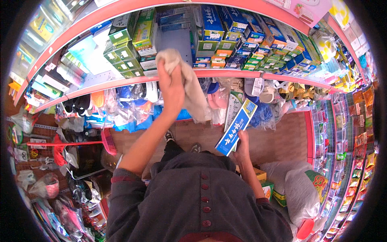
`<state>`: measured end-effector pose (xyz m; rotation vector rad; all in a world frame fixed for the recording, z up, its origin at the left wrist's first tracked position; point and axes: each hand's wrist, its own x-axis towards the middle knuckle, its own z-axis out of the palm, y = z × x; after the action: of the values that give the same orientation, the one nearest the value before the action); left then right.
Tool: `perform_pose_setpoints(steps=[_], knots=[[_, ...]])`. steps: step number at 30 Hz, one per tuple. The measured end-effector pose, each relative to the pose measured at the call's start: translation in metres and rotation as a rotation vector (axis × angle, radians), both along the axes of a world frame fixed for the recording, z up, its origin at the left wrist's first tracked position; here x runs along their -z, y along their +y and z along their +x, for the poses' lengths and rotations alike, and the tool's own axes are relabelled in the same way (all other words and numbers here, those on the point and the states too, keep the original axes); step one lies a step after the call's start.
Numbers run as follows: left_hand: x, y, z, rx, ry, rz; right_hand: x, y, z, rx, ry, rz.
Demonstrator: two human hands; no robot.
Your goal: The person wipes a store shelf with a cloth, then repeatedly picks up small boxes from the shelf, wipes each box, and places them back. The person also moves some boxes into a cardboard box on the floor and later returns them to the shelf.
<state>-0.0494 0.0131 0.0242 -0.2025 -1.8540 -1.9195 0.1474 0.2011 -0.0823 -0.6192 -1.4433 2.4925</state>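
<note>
My left hand (pixel 173 87) grips a beige cloth (pixel 193 90), bunched at the top and hanging down past the shelf's pink front edge. Behind it, a bare strip of the grey shelf board (pixel 176 42) shows between stacked boxes. Lower down on the right, my right hand (pixel 242 143) holds a long blue toothpaste box (pixel 237 127), tilted, with printed writing on its face. A second, green and white box (pixel 232 107) sits partly hidden behind the blue one, seemingly in the same hand.
Green boxes (pixel 125 54) are stacked left of the bare strip, blue ones (pixel 211 24) to its right. Bagged shoes and slippers (pixel 217 99) lie below the shelf. A pink broom (pixel 108 142) is at left; a large plastic-wrapped bundle (pixel 302 184) stands at right. Hanging packets (pixel 359 139) line the far right.
</note>
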Motion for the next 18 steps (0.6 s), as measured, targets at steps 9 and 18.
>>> perform_pose_setpoints(steps=[9, 18], knots=[[0.041, 0.035, -0.159, -0.159, -0.081, -0.523, 0.017, 0.004, 0.012, -0.041, -0.03, -0.043], [0.066, 0.032, -0.245, 0.017, -0.054, -0.899, 0.023, 0.004, 0.022, 0.007, -0.129, -0.149]])
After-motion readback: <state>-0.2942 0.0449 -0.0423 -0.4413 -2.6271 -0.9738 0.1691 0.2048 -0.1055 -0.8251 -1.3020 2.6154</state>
